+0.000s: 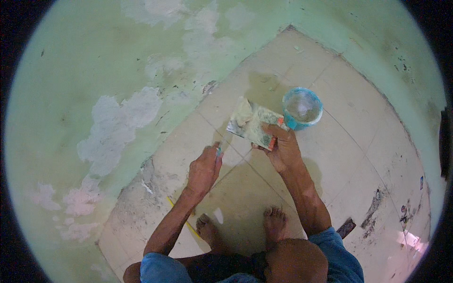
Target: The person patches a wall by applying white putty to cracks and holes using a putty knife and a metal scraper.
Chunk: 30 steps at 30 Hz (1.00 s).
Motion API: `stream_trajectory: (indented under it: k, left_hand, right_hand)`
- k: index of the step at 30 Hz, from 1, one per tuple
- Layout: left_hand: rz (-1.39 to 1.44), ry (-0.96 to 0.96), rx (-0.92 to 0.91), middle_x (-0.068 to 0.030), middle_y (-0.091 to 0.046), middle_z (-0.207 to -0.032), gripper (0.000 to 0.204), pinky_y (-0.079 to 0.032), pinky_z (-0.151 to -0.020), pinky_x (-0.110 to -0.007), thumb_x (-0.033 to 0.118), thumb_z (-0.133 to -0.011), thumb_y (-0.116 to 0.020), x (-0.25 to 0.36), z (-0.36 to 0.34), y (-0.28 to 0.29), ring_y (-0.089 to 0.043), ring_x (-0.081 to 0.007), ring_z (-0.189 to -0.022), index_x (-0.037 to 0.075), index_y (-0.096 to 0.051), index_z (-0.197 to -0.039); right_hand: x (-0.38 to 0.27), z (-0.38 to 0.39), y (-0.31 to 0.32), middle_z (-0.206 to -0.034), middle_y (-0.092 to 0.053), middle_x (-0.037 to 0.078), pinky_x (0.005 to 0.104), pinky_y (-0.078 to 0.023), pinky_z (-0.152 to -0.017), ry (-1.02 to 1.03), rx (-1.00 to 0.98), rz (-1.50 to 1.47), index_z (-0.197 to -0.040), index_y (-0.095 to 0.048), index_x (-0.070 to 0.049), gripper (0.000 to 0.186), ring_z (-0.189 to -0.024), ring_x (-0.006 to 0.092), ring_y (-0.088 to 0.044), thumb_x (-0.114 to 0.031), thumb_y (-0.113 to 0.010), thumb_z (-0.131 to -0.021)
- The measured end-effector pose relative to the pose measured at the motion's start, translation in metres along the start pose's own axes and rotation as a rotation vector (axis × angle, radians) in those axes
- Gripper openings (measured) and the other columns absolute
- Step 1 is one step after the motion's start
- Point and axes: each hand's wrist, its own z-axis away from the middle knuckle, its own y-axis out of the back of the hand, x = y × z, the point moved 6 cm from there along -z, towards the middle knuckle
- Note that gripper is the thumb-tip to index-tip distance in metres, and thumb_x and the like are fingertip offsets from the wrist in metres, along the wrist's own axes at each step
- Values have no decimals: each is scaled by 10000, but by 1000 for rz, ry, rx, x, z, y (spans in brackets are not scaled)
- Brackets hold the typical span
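My right hand (pixel 286 148) grips one end of a flat, broad plate (pixel 265 127), thumb on top and fingers beneath. Orange shows along the gripped end, and a lump of off-white putty (pixel 243 113) sits toward the far end. To the left, my left hand (pixel 204 172) is closed, fingers curled round a small thing of which only a teal bit shows; what it is I cannot make out. Just beyond my right hand, a blue bucket (pixel 289 121) stands on the floor with whitish, wet-looking stuff inside.
A green wall (pixel 61 118) with pale filler patches (pixel 113 125) runs along the left, meeting another wall (pixel 377 42) in a far corner. My bare feet (pixel 275 224) are on the tiled floor (pixel 349 174). A dark piece (pixel 346 228) and a yellow strip (pixel 193 230) lie nearby.
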Motion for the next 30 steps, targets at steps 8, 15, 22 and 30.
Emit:
stream_trajectory:
  k: [8,15,22,30]
  left_hand:
    - [92,30,41,-204,-572,-924,294,-507,-600,-446,172,-928,-533,-12,4,-1,-608,-398,-711,36,-491,-1186]
    - [537,309,-318,-80,-555,-730,237,-465,-477,-321,215,-953,-535,-37,0,-1,-558,-185,-529,12,-522,-1075]
    - [1345,288,-573,-11,-544,-707,200,-401,-444,-230,232,-950,-540,3,-4,54,-504,-88,-515,38,-543,-1000]
    - [1057,300,-414,7,-540,-693,198,-374,-417,-222,265,-958,-523,-4,-4,86,-489,-57,-496,68,-541,-967]
  right_hand:
    - [-8,11,-7,-751,-542,43,402,-554,-616,-7,305,79,-868,-482,-21,204,-614,150,-557,-46,-667,-785]
    - [-57,1,-15,-993,-650,83,399,-540,-808,266,49,420,-1128,-566,-32,332,-938,220,-645,23,-628,-806]
    - [-71,30,-53,-1233,-623,72,419,-474,-953,1027,-560,1575,-1214,-614,-165,509,-1104,272,-609,78,-569,-769]
    - [-77,20,-32,-1194,-636,85,434,-469,-949,877,-194,1540,-1205,-618,-168,476,-1113,313,-592,58,-525,-797]
